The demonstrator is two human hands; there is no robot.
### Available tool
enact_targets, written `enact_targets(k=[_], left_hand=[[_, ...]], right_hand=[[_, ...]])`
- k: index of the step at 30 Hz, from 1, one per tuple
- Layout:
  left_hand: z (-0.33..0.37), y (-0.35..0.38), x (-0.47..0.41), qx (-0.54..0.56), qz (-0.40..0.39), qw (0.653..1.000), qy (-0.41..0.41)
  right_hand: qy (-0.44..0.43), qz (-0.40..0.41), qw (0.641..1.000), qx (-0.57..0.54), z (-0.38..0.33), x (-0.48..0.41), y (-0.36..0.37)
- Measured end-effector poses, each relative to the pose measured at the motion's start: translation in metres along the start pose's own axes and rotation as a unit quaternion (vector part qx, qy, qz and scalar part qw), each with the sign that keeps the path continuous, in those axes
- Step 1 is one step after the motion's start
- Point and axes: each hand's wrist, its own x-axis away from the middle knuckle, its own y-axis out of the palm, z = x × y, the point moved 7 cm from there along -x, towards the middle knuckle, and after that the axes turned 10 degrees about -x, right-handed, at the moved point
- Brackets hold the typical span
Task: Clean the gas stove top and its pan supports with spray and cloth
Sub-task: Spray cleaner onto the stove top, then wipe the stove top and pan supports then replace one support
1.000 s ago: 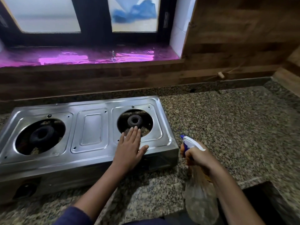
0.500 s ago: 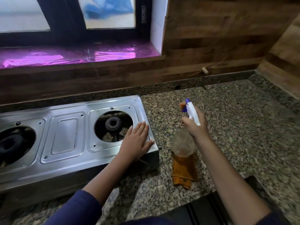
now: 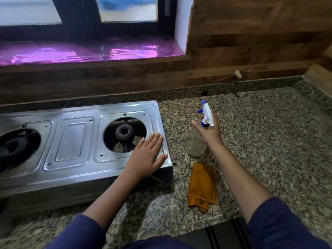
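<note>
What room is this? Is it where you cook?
Most likely a home kitchen. A steel two-burner gas stove sits on a speckled granite counter below a window, and a spray bottle and orange cloth are out for cleaning.

Right hand (image 3: 210, 133) is carrying the bottle (image 3: 195, 145) away from the counter's (image 3: 260, 141) front edge to a spot beside the stove's (image 3: 71, 141) right end, just beyond the cloth (image 3: 202, 186), which is coming into view. Left hand (image 3: 147, 159) is sliding from the burner front to the stove's right edge.
</note>
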Motion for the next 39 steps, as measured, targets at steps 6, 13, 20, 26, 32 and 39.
enact_targets(k=[6,13,20,26,32,39], left_hand=[[0.0,0.0,0.001,0.005,0.017,1.0,-0.004],[-0.007,-0.015,0.012,0.021,0.038,0.998,-0.036],[-0.081,-0.029,0.083,0.053,0.067,0.987,-0.134],[-0.141,-0.03,0.127,0.037,0.05,0.978,-0.198],[-0.181,-0.027,0.154,-0.002,0.018,0.975,-0.221],[-0.18,-0.02,0.153,0.004,0.024,0.978,-0.206]], right_hand=[[0.088,0.096,0.974,0.187,0.067,0.074,-0.029],[0.062,-0.029,0.934,0.349,0.114,0.119,-0.003],[0.028,0.059,0.997,0.029,0.03,0.127,-0.002],[-0.166,-0.073,0.973,0.144,-0.041,0.112,0.105],[-0.143,-0.223,0.851,0.454,-0.013,0.087,0.173],[-0.099,-0.216,0.851,0.468,-0.017,0.067,0.185]])
